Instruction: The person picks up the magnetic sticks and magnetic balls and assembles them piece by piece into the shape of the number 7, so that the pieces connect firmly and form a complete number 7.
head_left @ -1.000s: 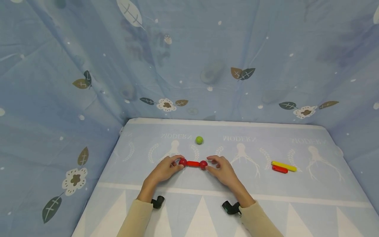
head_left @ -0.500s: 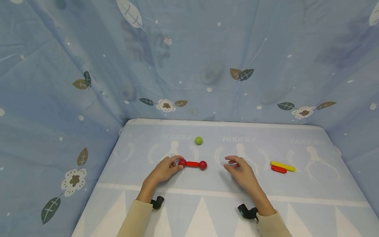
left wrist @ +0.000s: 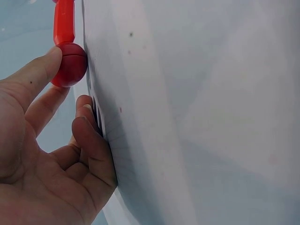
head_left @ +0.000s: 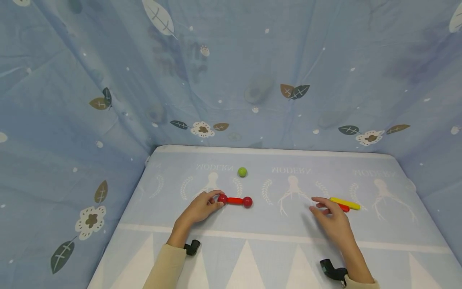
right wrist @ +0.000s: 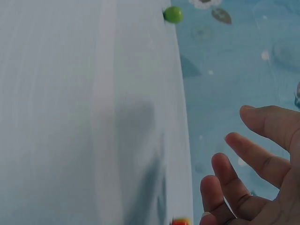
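Observation:
A red rod (head_left: 235,200) with a dark red ball on each end lies across the middle of the table like a small dumbbell. My left hand (head_left: 200,206) pinches its left ball (left wrist: 71,64) between thumb and index finger, the other fingers curled close to the cloth. At the other end, the right ball (head_left: 247,202) is untouched. My right hand (head_left: 333,222) hovers over the table with fingers apart and holds nothing. Just beyond it are a yellow stick (head_left: 345,203) and a shorter red stick (head_left: 344,208), partly hidden by the hand.
A green ball (head_left: 242,171) sits farther back on the table, behind the red rod. The table (head_left: 274,257) wears a patterned pale blue cloth. Blue printed fabric (head_left: 231,80) hangs behind it and at both sides.
My right hand has let go of the right ball and moved right, close to the yellow and red sticks. The left hand stays on the left ball.

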`<state>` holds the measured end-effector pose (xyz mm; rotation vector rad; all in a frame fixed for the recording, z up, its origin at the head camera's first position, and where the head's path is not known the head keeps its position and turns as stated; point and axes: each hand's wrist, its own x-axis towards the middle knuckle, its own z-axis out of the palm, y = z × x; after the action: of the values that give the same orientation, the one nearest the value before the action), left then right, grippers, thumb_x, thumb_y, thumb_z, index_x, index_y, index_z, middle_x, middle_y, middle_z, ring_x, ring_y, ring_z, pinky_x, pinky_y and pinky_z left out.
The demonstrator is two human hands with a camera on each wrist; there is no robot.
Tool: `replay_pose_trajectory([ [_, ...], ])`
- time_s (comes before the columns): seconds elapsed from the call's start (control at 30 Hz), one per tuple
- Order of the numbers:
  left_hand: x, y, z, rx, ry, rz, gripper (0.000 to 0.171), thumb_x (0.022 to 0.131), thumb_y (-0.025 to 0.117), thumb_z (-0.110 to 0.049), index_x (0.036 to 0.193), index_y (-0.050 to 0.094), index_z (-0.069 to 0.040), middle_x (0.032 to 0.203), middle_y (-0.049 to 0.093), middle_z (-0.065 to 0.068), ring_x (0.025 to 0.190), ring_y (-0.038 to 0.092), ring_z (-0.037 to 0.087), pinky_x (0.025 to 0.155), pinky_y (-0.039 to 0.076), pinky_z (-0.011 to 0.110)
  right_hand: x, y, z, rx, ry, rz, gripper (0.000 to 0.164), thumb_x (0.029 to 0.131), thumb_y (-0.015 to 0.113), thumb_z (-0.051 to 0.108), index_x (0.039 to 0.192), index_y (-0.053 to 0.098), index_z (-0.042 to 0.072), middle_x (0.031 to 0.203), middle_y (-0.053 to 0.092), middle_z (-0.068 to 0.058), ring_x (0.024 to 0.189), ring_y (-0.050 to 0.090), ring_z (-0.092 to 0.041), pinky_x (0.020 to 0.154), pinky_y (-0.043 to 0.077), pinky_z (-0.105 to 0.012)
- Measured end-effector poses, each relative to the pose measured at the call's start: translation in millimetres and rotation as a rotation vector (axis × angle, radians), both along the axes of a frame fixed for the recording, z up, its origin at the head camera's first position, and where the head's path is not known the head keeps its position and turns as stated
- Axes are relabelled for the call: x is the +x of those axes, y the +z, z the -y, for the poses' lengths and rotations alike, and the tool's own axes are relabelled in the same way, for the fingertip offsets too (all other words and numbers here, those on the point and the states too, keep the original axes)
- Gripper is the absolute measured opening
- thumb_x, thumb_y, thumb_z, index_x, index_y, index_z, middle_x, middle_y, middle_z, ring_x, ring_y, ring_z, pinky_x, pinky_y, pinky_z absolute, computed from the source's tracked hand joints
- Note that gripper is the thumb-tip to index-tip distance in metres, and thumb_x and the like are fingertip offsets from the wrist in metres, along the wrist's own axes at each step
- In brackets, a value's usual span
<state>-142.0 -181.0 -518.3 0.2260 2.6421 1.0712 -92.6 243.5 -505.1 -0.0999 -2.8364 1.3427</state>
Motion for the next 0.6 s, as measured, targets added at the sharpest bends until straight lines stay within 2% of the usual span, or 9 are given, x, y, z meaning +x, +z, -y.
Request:
replay_pose_trajectory([
  [0.27,0.1,-1.2,0.7,-0.003,-0.005,-0.006,0.037,0.095,0.071,-0.029,0.131,0.065,-0.022,0.088,0.051,0.003,0.078,0.048,0.019,0.065,0.04,0.033,9.4,-2.9,-37.6,0.105,-0.053,-0.087,0.038,0.098,0.067,0.031,0.128,0.066,0.006,0.108,0.064,-0.013,0.089,0.052,-0.016,0.072,0.041,-0.03],
  [0.47,0.3,-1.4,0.2,-0.007,0.009,0.003,0.039,0.095,0.071,-0.03,0.132,0.064,-0.023,0.089,0.051,0.003,0.079,0.048,0.019,0.065,0.04,0.034,8.9,-8.9,-55.6,0.155,-0.1,-0.123,0.033,0.096,0.069,0.021,0.122,0.068,0.002,0.098,0.064,-0.015,0.081,0.053,-0.023,0.063,0.039,-0.029],
  [0.6,1.2,-0.9,0.2,-0.008,0.012,0.01,0.04,0.094,0.071,-0.03,0.133,0.064,-0.023,0.09,0.051,0.003,0.08,0.048,0.019,0.066,0.041,0.033,6.8,-11.0,-61.4,0.171,-0.1,-0.147,0.029,0.095,0.07,0.014,0.119,0.067,-0.002,0.094,0.064,-0.02,0.078,0.056,-0.027,0.06,0.04,-0.029],
])
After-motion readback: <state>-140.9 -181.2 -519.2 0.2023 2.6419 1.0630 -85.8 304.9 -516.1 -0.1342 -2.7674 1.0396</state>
